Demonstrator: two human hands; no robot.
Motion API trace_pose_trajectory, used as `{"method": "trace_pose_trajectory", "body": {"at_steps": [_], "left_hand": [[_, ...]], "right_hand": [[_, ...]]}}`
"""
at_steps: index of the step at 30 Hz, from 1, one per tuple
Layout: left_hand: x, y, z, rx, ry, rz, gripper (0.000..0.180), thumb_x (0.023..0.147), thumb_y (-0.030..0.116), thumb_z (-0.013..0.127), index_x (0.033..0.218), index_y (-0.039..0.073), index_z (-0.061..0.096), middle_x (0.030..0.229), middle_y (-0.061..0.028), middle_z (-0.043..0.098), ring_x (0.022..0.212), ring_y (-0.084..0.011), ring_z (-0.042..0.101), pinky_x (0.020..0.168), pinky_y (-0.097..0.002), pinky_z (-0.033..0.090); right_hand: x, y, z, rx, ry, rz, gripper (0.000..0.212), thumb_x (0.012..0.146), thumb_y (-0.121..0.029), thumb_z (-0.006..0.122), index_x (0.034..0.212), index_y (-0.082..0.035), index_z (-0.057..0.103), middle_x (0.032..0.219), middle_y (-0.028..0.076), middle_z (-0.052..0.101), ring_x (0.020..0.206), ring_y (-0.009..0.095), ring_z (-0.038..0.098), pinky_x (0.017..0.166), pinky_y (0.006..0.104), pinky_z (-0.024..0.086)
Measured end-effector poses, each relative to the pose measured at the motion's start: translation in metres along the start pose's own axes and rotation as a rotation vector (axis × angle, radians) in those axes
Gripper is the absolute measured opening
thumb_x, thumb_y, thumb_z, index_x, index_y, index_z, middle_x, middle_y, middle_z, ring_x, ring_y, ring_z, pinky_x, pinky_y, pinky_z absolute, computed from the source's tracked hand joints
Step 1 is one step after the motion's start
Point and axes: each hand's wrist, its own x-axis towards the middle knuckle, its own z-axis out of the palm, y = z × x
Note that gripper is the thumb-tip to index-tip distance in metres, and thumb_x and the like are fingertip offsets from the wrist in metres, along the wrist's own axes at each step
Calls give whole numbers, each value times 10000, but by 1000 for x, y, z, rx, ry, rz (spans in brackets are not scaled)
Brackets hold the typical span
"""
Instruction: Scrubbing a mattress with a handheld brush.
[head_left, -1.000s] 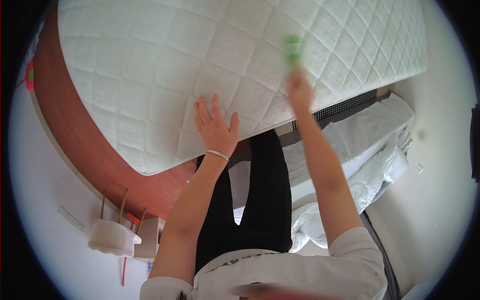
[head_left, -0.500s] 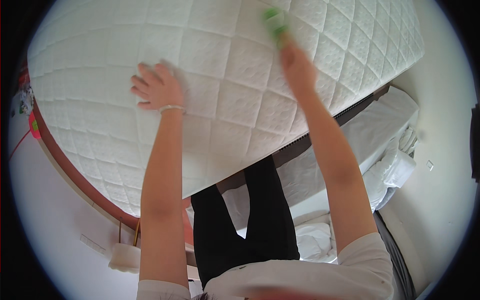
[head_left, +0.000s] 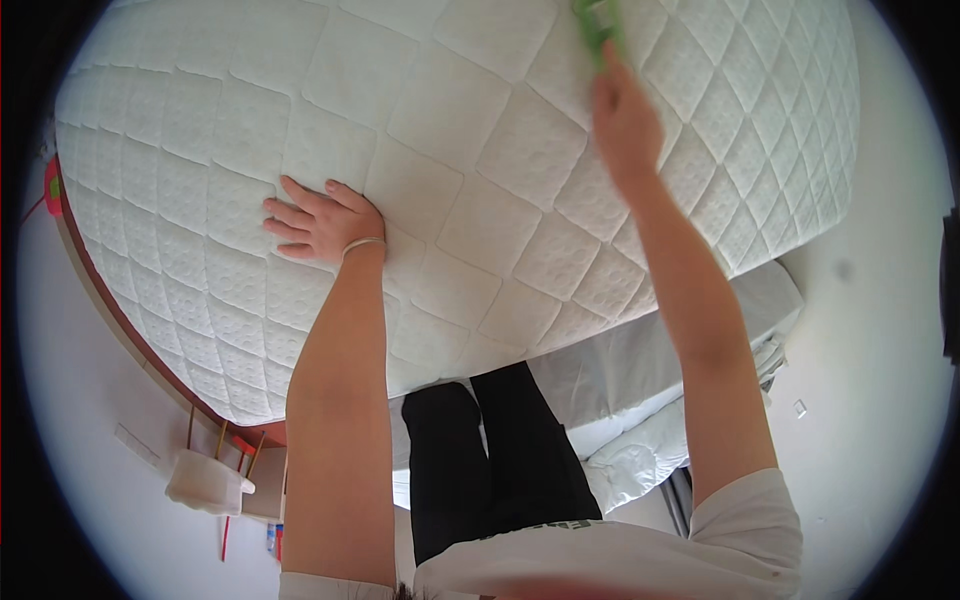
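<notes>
A white quilted mattress (head_left: 430, 175) with a diamond stitch pattern fills most of the view ahead of me. My left hand (head_left: 328, 222) lies flat on it with the fingers spread, a thin band round the wrist. Farther off to the right, my right hand (head_left: 630, 130) is closed round the handle of a green tool (head_left: 600, 22) with a frame-like head. The tool is over the mattress, partly cut off by the upper edge. Its motion blur hides the exact kind, and I cannot tell whether its head touches the fabric.
Below the mattress's near edge, a grey-white sheet (head_left: 640, 350) and crumpled white bedding (head_left: 640, 465) lie around my legs in black trousers (head_left: 445, 480). A pale wall (head_left: 860, 400) rises at the right. A white stool-like thing (head_left: 205, 480) with thin legs stands lower left.
My right hand has moved with the green tool farther away and slightly right. In the view, my left hand sits a little lower and right, still flat on the mattress. The view has shifted too.
</notes>
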Motion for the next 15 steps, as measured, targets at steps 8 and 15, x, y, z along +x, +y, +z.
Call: {"method": "trace_pose_trajectory", "body": {"at_steps": [8,15], "left_hand": [[5,-10,3,13,-70,17,681,916,356,413,1486,76,167,1535,-253,61,1413,-454,5,1085,-626,13],[3,-17,7,-32,-101,-2,728,872,316,468,1488,78,163,1537,-258,47,1410,-467,-13,1078,-632,1]], "right_hand": [[-7,-31,15,-430,-696,-791,456,928,-172,436,1346,-354,424,859,101,599,809,279,614,676,430,501],[-10,-82,61,-223,-499,-643,167,899,-213,493,988,-127,605,814,122,615,750,323,618,644,442,500]]}}
